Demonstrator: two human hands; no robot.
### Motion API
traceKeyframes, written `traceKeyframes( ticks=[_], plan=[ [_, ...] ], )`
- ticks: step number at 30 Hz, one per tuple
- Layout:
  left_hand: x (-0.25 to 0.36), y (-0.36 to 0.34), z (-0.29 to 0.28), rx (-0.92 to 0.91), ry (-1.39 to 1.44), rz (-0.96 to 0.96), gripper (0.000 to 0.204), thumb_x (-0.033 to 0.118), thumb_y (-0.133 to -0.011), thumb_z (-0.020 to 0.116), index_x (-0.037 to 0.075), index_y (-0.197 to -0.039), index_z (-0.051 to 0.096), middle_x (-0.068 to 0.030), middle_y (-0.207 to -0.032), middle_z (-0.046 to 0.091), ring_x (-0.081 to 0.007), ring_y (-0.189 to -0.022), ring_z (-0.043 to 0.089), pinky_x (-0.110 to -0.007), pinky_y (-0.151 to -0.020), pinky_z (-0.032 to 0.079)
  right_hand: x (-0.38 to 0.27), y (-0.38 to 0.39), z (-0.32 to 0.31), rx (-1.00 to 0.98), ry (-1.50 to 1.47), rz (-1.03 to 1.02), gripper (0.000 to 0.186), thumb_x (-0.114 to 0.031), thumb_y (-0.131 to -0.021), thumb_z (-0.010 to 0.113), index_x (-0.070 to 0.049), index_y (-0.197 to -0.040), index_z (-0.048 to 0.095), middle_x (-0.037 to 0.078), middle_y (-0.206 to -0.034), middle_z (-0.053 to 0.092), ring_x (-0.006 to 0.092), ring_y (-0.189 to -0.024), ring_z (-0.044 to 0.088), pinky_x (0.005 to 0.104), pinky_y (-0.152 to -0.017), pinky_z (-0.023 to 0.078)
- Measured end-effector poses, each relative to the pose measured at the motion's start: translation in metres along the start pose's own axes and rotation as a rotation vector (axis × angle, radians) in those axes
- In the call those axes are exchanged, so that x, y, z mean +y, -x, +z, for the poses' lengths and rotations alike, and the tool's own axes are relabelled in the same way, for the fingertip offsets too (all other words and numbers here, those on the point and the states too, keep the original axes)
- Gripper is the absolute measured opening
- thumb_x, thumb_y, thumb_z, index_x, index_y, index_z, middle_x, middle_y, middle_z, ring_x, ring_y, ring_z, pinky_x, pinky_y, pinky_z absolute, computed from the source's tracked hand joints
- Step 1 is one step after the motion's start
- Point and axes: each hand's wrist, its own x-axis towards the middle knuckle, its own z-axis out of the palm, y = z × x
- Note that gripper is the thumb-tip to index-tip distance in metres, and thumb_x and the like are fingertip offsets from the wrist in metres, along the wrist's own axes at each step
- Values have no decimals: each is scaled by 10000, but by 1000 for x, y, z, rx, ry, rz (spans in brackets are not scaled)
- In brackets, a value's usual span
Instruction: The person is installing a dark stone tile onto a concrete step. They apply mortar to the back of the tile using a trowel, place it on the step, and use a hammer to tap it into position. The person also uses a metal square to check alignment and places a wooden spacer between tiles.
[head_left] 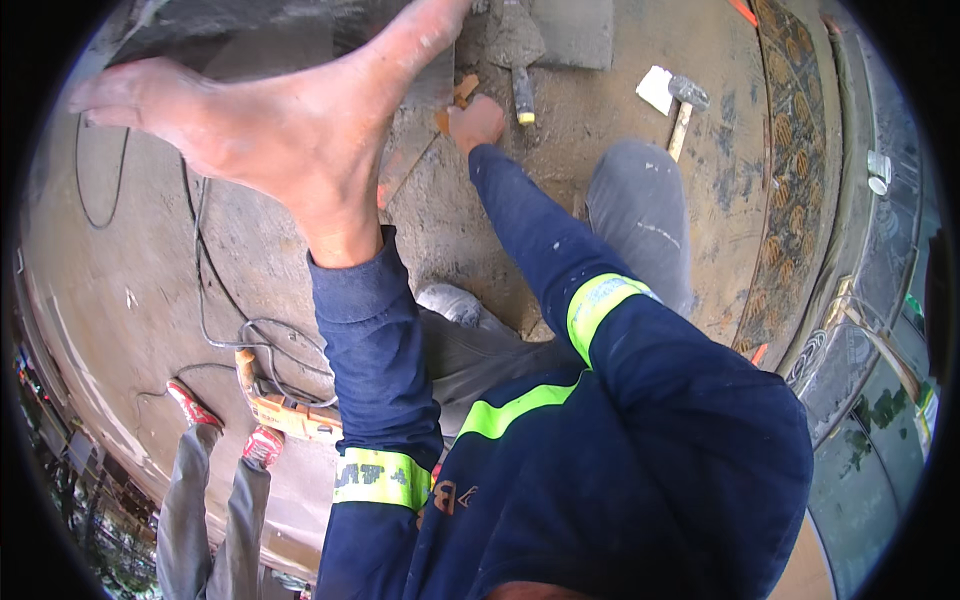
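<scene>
My left hand [270, 140] is raised close to the camera, dusty, with thumb and fingers spread wide and nothing visible in it. It hides part of a dark grey slab [270, 50] on the ground behind it. Farther off, my right hand [478, 124] reaches down with curled fingers around a small orange-brown piece [464, 91], whose kind I cannot make out. Just right of that hand lies a trowel [523, 95], its dark handle tipped with yellow and its blade covered in mortar.
A hammer [688, 95] with a wooden handle lies at the right beside a white scrap [654, 90]. An orange power tool [300, 415] with looping cable [203, 260] sits at lower left, near another person's red shoes [262, 446]. A patterned strip [790, 190] borders the right side.
</scene>
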Motion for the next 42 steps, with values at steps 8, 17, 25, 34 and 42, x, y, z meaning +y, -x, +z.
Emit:
traceKeyframes(
  ticks=[8,17,25,34,42],
  plan=[
    [3,5,-3,-4,-7,-16,329,65,-1065,693,-92,-1350,737,-153,-1318,779,-194,-1226,730,-299,-1109,549,23,20,16,-120,-475,234,533,-293,-885,886,141,-1143,714,290,-1074,786,393,-964,813,461,-829,660],
    [-5,4,-8,10,2,-30,328,68,-1067,689,-89,-1350,738,-153,-1320,779,-194,-1231,728,-300,-1114,545,20,9,39,-221,-1049,379,356,-45,-992,794,207,-1182,629,272,-1147,732,316,-809,810,337,-679,726],
    [-9,4,-6,24,23,-49,327,70,-1069,685,-87,-1350,739,-153,-1322,779,-194,-1236,726,-301,-1119,541,3,14,31,-155,-954,414,421,-71,-964,815,232,-1180,617,283,-1087,767,311,-762,827,343,-635,710],
    [-3,5,-2,21,8,-42,327,73,-1071,681,-85,-1351,740,-152,-1324,779,-194,-1241,724,-302,-1125,537,18,2,43,-275,-1000,419,461,-18,-986,784,202,-1295,521,253,-1153,714,316,-749,791,366,-671,723],
    [6,2,2,27,-34,-202,326,76,-1072,678,-83,-1351,741,-152,-1325,779,-193,-1246,722,-303,-1129,533,25,17,-1,-511,-956,395,468,-107,-1021,750,212,-1285,531,293,-1139,724,370,-842,812,406,-689,721]
  ],
)
